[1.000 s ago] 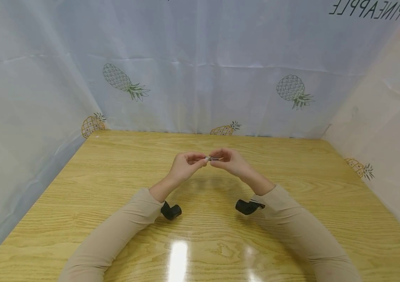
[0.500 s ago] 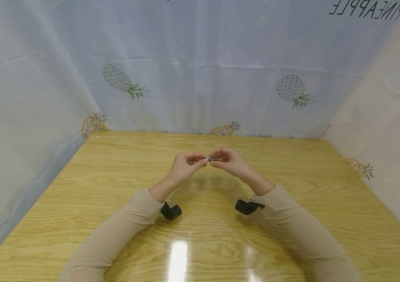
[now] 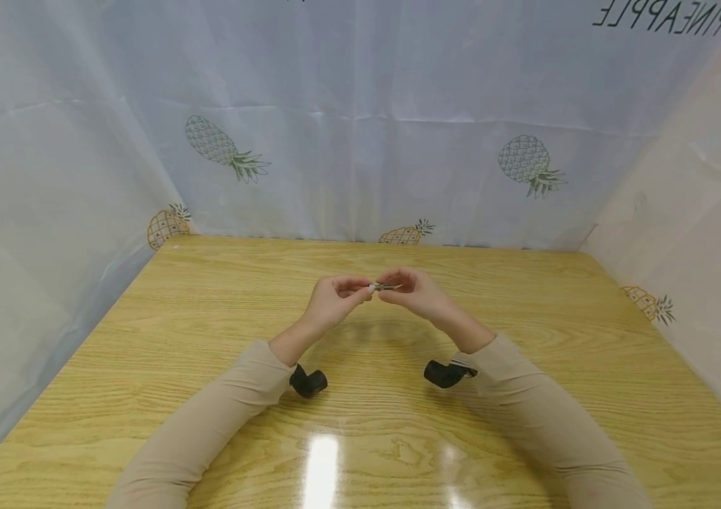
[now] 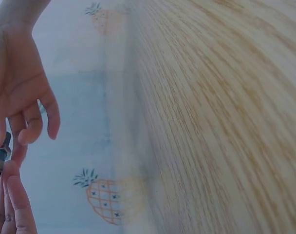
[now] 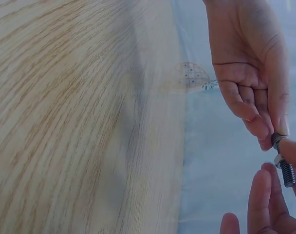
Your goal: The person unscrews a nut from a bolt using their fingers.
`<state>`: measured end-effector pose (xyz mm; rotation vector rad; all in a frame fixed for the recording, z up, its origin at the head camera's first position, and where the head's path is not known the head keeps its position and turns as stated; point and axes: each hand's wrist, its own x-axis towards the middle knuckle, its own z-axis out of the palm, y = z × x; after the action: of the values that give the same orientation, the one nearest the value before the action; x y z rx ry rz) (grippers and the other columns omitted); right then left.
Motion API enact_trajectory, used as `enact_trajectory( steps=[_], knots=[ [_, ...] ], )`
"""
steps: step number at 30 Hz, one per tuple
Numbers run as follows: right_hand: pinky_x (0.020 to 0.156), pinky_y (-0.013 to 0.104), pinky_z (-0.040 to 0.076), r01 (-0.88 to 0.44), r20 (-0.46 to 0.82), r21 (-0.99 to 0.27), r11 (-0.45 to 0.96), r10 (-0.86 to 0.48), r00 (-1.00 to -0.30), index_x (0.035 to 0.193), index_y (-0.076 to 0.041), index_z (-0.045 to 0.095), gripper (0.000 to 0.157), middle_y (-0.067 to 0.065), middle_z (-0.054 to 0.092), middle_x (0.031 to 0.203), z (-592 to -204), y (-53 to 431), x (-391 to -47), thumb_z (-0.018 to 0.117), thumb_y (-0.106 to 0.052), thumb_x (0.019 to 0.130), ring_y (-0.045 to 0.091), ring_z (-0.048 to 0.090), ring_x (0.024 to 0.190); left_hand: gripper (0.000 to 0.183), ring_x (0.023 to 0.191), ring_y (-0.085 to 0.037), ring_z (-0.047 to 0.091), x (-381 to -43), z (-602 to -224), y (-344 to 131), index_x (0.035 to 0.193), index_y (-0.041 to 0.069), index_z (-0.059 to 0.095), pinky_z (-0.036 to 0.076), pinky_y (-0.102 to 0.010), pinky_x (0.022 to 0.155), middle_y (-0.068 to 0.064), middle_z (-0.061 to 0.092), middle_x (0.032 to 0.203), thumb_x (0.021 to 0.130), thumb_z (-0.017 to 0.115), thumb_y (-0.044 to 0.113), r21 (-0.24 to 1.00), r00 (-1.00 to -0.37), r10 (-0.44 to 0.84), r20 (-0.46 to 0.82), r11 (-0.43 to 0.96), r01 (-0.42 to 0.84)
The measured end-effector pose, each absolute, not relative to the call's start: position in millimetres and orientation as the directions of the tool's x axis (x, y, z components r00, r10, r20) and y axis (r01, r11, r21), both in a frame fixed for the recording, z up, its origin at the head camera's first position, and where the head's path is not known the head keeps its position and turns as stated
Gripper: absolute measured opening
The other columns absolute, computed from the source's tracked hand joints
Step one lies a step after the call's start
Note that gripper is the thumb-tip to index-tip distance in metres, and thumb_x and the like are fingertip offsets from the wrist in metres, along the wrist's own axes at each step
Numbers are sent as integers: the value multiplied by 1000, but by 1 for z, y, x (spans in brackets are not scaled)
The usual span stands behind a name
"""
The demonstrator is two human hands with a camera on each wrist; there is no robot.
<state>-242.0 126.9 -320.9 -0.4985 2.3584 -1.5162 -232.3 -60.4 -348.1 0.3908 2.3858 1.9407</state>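
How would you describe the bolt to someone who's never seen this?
Over the wooden table, the left hand and right hand almost meet. Pinched between them is a small bolt; its grey thread and nut distinguish it from the black curved pieces lower in the head view.

The word "PINEAPPLE" (image 3: 662,18) stands in dark capitals on the pale cloth (image 3: 367,71) at the upper right of the head view, mirror-reversed, running right to left. Dark marks (image 3: 295,1) at the top edge are cut off and unreadable.
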Motion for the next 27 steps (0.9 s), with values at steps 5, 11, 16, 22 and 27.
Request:
enact_trajectory(
  steps=[5, 11, 16, 22, 27],
  knots=[
    [97, 51, 41, -114, -74, -916, 384, -441, -895, 123, -6, 51, 39, 19, 58, 119, -321, 127, -242, 55, -27, 91, 35, 54, 107, 27, 95, -29, 64, -232, -348, -61, 107, 6, 66, 51, -42, 85, -15, 67, 103, 86, 63, 22, 967, -969, 216, 119, 196, 163],
    [96, 49, 43, -125, -74, -907, 401, -445, -892, 117, -4, 55, 33, 19, 60, 115, -321, 126, -242, 53, -26, 92, 36, 55, 106, 28, 98, -33, 63, -232, -349, -61, 109, 7, 66, 51, -43, 86, -14, 67, 104, 86, 63, 23, 971, -971, 214, 109, 187, 150],
    [96, 49, 42, -157, -38, -909, 387, -450, -892, 120, -5, 53, 36, 16, 56, 120, -321, 126, -241, 59, -23, 89, 30, 54, 108, 26, 99, -36, 62, -231, -349, -61, 109, 6, 65, 50, -45, 88, -15, 67, 102, 87, 62, 20, 974, -970, 215, 112, 170, 150],
    [95, 50, 42, -133, -65, -904, 407, -438, -897, 116, -5, 57, 37, 16, 63, 109, -322, 126, -243, 51, -33, 93, 37, 54, 106, 28, 97, -30, 64, -232, -350, -62, 108, 7, 66, 50, -45, 87, -13, 67, 104, 86, 63, 24, 970, -970, 214, 114, 188, 156],
    [96, 50, 42, -134, -52, -910, 393, -428, -902, 116, -6, 57, 31, 17, 59, 116, -322, 127, -243, 57, -23, 91, 35, 53, 108, 27, 98, -33, 63, -232, -349, -61, 108, 6, 66, 50, -44, 86, -14, 68, 101, 87, 62, 22, 970, -971, 211, 115, 185, 155]
  ],
)
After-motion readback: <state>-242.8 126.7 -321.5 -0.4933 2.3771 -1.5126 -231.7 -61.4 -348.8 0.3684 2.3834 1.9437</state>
